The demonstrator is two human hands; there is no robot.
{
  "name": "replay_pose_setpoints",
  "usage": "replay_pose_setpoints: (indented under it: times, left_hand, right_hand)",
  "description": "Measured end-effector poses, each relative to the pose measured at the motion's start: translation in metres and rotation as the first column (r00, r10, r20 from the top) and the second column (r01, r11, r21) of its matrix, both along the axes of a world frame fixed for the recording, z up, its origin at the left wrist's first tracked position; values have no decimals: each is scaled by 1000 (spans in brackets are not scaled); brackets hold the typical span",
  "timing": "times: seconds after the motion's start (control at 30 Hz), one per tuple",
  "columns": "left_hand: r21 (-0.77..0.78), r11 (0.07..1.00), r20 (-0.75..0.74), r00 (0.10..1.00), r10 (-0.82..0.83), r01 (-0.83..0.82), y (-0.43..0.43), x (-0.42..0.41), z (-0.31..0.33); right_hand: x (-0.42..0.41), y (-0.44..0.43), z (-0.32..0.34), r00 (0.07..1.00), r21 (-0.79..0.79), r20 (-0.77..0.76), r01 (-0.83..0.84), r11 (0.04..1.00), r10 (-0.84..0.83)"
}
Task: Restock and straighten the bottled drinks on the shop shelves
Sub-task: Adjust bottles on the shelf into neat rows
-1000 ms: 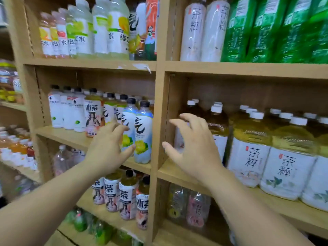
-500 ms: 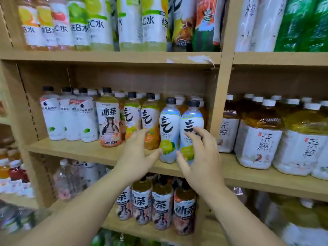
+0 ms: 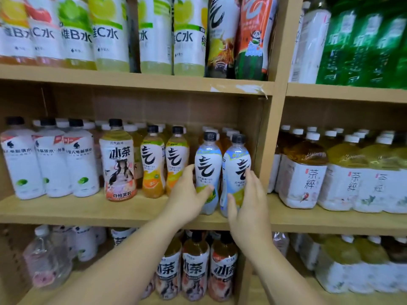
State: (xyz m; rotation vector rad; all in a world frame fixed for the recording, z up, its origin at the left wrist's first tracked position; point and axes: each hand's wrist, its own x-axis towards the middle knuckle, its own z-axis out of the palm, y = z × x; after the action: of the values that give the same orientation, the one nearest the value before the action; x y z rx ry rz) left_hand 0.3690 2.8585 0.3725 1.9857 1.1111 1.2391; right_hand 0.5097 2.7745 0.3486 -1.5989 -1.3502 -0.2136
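On the middle shelf [image 3: 88,211], at its left end, three white bottles [image 3: 51,166] stand upright. Next come a peach tea bottle [image 3: 119,166] and two orange-labelled bottles [image 3: 153,170]. Right of these, the left hand [image 3: 187,194] grips the left blue bottle [image 3: 208,166] low on its body: the thumb lies across the front of the label, and the fingers curl round its left side and out of sight behind. Just beside it stands the right blue bottle [image 3: 236,166]. The right hand [image 3: 251,203] holds this one from the right, with the thumb on the lower front and the fingers close together up its right flank, between the bottle and the wooden upright [image 3: 267,150].

Both blue bottles stand with their long axis vertical, near the shelf's front edge and forward of the orange-labelled ones. Each lies on the far side of its own hand, so each hand is the nearer one for its own bottle. The step in hand looks like squaring this pair with the row, which a straight push to the far side would do. The right bottle has little room on its right, where the upright is close. Held this low, tall narrow bottles may rock at the neck — a slow slide seems wise.
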Motion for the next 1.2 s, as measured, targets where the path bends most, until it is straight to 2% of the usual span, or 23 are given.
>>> replay_pose_setpoints:
  times: [0.2, 0.4, 0.6, 0.67, 0.77, 0.87, 0.97, 1.1, 1.2]
  left_hand:
    - [-5, 1000, 23, 1000, -13, 13, 4, 3, -2]
    - [58, 998, -14, 1000, 12, -11, 6, -13, -6]
    - [66, 998, -38, 999, 20, -17, 9, -25, -6]
    - [69, 998, -57, 998, 7, -4, 8, -32, -9]
    - [61, 996, -69, 996, 64, -60, 7, -50, -13]
    - [80, 987, -61, 987, 148, -143, 7, -79, -9]
    - [117, 966, -33, 971, 235, -230, 9, -112, -3]
    - [163, 899, -19, 909, 415, -407, 23, -157, 6]
    - [120, 871, -54, 873, 485, -477, 40, -177, 8]
  right_hand:
    - [-6, -2, 5, 1000, -51, -13, 13, 999, -14]
    - [-13, 1, -1, 1000, -87, -7, -18, 996, 17]
    - [-24, 7, -11, 996, -130, -63, -73, 989, 65]
    - [-29, 5, -8, 1000, -108, -17, 7, 994, -9]
    - [-43, 3, 2, 996, 43, 54, 65, 997, -67]
    - [-66, 7, 14, 994, 138, 94, -67, 988, 54]
    - [-95, 17, 28, 973, 135, 126, -210, 968, 193]
    - [-130, 42, 42, 902, 29, 101, -424, 905, 419]
    - [-144, 66, 47, 876, -86, 40, -477, 875, 481]
